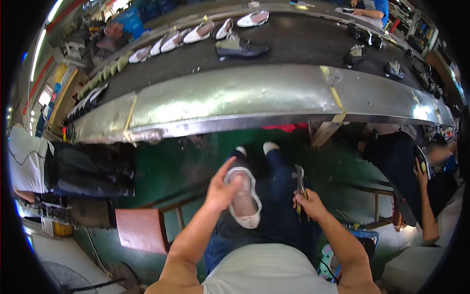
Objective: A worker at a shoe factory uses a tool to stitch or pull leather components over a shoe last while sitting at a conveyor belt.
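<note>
My left hand [223, 190] is closed on the side of a shoe [250, 216] above my lap, its thumb lying across the underside. The shoe's bottom faces up: a pale brown middle inside a white, gathered edge. To the right, my right hand [310, 204] grips a pair of pliers [299, 182] by the handles, the curved metal head pointing away from me. A gap separates the pliers from the shoe. The fingers under the shoe are hidden.
Ahead runs a dark conveyor belt [166, 67] with a metal edge [235, 95]. White shoes [198, 32] and a black loafer [242, 48] lie on it. A brown stool [141, 230] stands at left. One person sits right, holding a shoe [422, 162]; another is at left.
</note>
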Action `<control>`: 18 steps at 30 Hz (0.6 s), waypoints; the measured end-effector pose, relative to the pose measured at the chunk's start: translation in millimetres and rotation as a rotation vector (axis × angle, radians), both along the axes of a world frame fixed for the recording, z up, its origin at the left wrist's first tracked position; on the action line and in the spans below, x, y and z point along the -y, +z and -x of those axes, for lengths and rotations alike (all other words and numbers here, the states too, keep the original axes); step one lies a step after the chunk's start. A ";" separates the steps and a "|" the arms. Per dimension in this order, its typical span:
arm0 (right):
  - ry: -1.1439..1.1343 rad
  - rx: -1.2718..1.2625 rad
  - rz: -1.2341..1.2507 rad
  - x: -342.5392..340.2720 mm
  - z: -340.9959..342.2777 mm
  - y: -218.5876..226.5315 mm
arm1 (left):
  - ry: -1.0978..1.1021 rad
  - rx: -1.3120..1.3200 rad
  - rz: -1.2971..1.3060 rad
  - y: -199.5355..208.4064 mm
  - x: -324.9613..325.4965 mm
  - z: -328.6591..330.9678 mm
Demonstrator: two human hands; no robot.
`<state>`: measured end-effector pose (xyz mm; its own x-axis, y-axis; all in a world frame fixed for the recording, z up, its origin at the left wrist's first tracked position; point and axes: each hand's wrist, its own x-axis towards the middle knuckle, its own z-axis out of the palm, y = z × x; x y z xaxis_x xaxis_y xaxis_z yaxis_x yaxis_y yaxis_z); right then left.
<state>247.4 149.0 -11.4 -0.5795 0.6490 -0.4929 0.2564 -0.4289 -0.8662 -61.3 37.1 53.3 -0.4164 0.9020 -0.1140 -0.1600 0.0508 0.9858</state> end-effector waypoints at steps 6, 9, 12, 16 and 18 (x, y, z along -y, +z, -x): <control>0.258 0.057 -0.232 45.5 -5.4 84.1 | -0.253 0.163 0.052 -9.2 15.8 -31.5; 0.428 0.160 -0.370 58.8 -1.9 91.1 | -0.288 0.096 0.033 -15.2 18.3 -30.8; 0.471 0.128 -0.368 70.0 12.4 103.8 | -0.300 -0.055 0.019 -16.3 18.3 -37.5; 0.420 0.043 -0.219 74.4 20.5 100.2 | -0.292 -0.113 0.019 -19.7 25.6 -44.3; 0.374 -0.118 -0.145 74.3 21.8 88.3 | -0.293 -0.184 0.008 -20.2 26.5 -45.4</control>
<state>225.6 74.7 76.9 -0.8354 0.4412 -0.3280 0.2667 -0.1965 -0.9435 -15.9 10.5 33.1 -0.1540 0.9857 -0.0687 0.0433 0.0762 0.9962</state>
